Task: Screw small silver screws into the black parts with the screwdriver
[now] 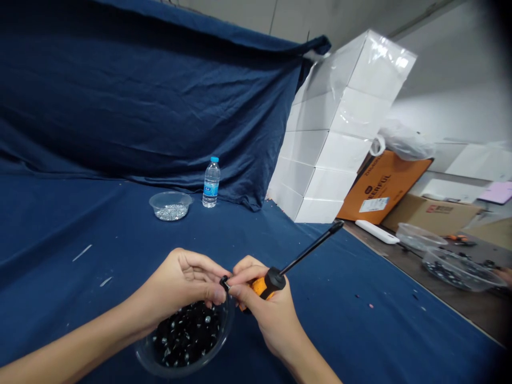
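Between the thumb and forefinger of my left hand (187, 280) is a small black part (224, 282), its exact kind too small to make out. My right hand (274, 312) grips a screwdriver (310, 250) with an orange and black handle, the dark shaft pointing up and to the right. Its thumb and forefinger also pinch together at the black part, perhaps around something tiny that I cannot see clearly. Below my hands stands a clear plastic bowl (141, 356) filled with black pieces and shiny metal bits, partly covered by my left hand.
Farther back are a clear bowl of small silvery hardware (171, 212) and a water bottle (211, 184). White boxes (320, 154) are stacked behind on the right. Beyond the blue cloth, a side table carries an orange box (372, 186), plastic tubs (460, 269) and part of another person's hand (504, 276).
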Tool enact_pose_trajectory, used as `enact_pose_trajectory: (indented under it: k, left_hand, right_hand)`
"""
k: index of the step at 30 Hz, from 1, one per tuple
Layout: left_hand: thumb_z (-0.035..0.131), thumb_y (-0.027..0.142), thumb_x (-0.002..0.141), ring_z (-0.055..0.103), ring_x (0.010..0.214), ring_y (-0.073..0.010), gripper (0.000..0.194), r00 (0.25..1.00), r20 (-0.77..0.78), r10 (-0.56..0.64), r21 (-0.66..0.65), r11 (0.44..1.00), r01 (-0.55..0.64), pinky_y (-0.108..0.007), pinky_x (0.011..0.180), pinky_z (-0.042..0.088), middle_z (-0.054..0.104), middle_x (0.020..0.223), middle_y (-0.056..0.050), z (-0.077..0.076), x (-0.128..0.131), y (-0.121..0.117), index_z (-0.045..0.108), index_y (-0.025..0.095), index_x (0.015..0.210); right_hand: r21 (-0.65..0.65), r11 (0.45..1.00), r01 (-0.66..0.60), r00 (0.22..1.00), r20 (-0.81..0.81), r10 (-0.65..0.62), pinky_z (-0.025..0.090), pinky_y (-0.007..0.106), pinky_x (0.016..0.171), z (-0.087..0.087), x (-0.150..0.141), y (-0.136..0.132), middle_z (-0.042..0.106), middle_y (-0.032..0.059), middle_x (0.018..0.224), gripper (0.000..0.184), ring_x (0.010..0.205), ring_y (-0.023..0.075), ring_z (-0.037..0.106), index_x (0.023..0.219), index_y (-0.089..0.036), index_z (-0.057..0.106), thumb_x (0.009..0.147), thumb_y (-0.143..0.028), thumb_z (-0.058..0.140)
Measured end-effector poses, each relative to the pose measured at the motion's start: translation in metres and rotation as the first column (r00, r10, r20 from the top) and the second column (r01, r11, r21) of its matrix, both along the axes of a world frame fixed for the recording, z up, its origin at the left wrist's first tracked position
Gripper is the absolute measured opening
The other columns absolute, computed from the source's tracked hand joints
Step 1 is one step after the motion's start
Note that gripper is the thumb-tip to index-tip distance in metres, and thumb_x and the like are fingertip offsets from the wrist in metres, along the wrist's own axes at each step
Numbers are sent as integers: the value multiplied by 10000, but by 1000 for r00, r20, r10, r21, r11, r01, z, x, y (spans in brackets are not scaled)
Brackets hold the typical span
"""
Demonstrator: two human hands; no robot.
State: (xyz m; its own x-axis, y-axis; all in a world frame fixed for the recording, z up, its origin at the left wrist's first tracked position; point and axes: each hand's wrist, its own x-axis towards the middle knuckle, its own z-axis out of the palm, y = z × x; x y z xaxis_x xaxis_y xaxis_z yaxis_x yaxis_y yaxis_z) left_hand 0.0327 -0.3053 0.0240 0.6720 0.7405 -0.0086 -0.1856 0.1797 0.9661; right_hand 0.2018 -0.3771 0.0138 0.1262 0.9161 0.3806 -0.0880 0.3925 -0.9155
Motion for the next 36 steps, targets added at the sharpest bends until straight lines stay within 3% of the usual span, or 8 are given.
enact_pose_trajectory:
  k: [6, 13, 23, 31, 36]
  left_hand:
    - [920, 131, 580, 703, 580, -134, 226, 1000, -18, -4, 8, 1000, 4, -196, 549, 561, 764, 603, -14, -1, -1, 1, 822, 171, 780]
    - [920, 53, 543, 691, 546, -96, 240, 1000, 8, -23, 0, 1000, 23, -157, 552, 548, 765, 610, 3, 0, 0, 0, 803, 172, 714]
    - [915, -44, 460, 737, 590, -119, 315, 996, 80, -35, -15, 999, 36, -175, 587, 588, 782, 692, 7, -1, 0, 1, 751, 150, 646]
    - [938, 6, 500, 709, 612, -70, 311, 996, 17, -93, 97, 991, 91, -130, 583, 579, 765, 746, 36, -1, -1, 0, 689, 136, 636]
    - [929, 24, 526, 741, 666, -99, 262, 996, 34, -87, 121, 989, 82, -150, 620, 605, 780, 760, 26, 0, -3, -1, 747, 161, 655]
  right_hand:
    - [4, 1000, 5, 1000, 5, -5, 417, 241, 540, 1, 0, 0, 631, 5, 774, 65, 638, 112, 547, 710, -268, 827, 747, -220, 848]
    - [28, 999, -29, 999, 21, 28, 408, 226, 523, -1, 1, 2, 629, 0, 761, 85, 646, 110, 546, 718, -272, 827, 738, -190, 840]
    - [30, 999, -20, 1000, 13, 20, 407, 230, 554, -1, 1, 4, 643, -15, 732, 113, 657, 109, 560, 687, -275, 820, 692, -173, 868]
    - [-109, 988, -113, 987, -126, 99, 385, 215, 523, 1, 2, 5, 652, -42, 675, 223, 576, 83, 534, 593, -211, 750, 536, -111, 941]
    - [-141, 982, -124, 984, -145, 104, 382, 205, 529, 1, 2, 6, 671, -39, 665, 205, 589, 81, 551, 611, -207, 759, 551, -116, 933]
